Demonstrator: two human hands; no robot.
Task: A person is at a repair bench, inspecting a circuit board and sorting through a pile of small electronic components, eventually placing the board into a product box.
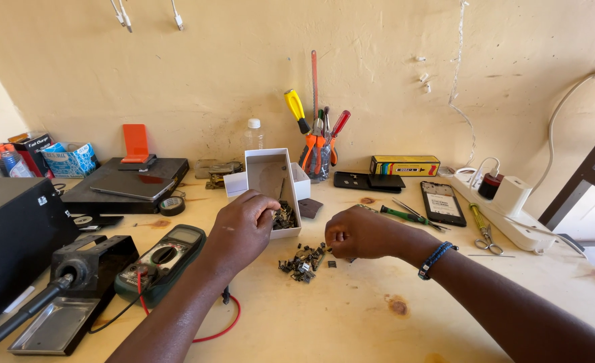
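My left hand [242, 228] grips the near edge of a small white cardboard box [271, 176], tilted up on the wooden bench, with several small dark parts lying in its lower end. A loose heap of small dark electronic parts [304, 259] lies on the bench just in front of the box. My right hand [361, 234], with a blue bracelet at the wrist, rests by that heap, its fingertips pinched together; whether a tiny part sits between them cannot be told.
A green multimeter [163, 259] with a red lead and a soldering-iron stand [75, 289] sit at the left. A cup of screwdrivers and pliers [318, 151], a phone [443, 203], tweezers, scissors [487, 238] and a white power strip [506, 208] lie behind and right.
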